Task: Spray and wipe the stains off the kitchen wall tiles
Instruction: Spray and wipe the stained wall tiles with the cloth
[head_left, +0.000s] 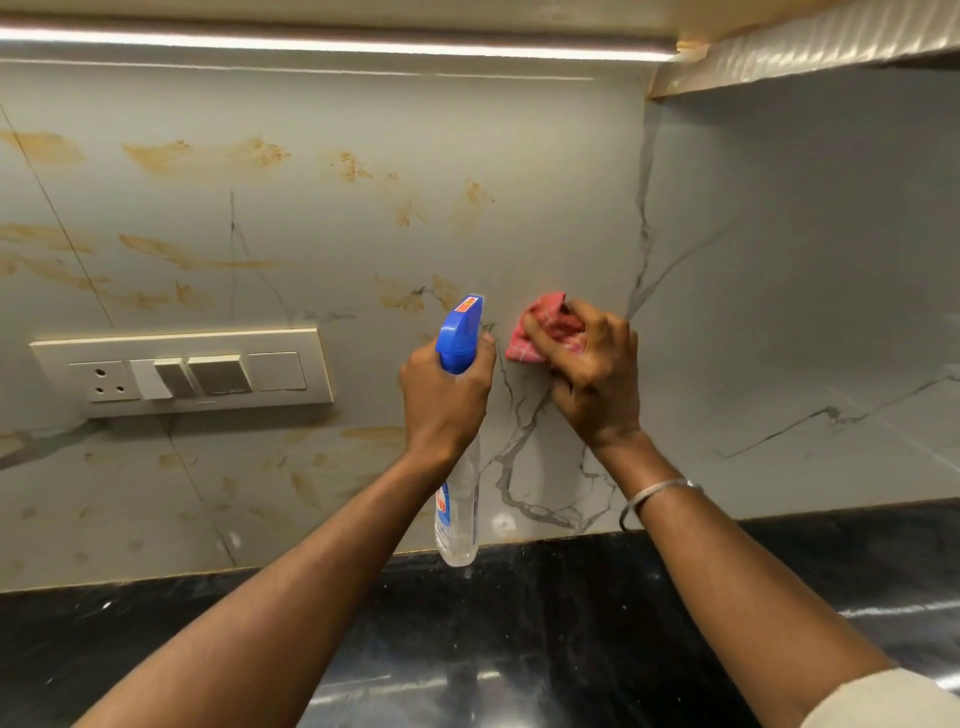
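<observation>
Grey marble-veined wall tiles (545, 156) fill most of the view. Orange-brown smeared stains (156, 156) spread over the left and centre; the right corner panel looks clean. A black glossy stone countertop (571, 623) runs along the bottom, under both forearms. A lit strip light (332, 44) sits under the cabinet up top. A cream switch-and-socket panel (182, 371) is on the wall, left of the hands.

The left hand (447, 400) is wrapped round the neck of a clear plastic spray bottle with a blue trigger head (460, 338), nozzle pointing up at the wall and body hanging below the fist. Liquid level unreadable. Just beside it, the right hand (597, 374) clutches a crumpled red cloth (545, 330) against the tile, fingers curled over it. A silver bangle (654, 493) is on the right wrist.
</observation>
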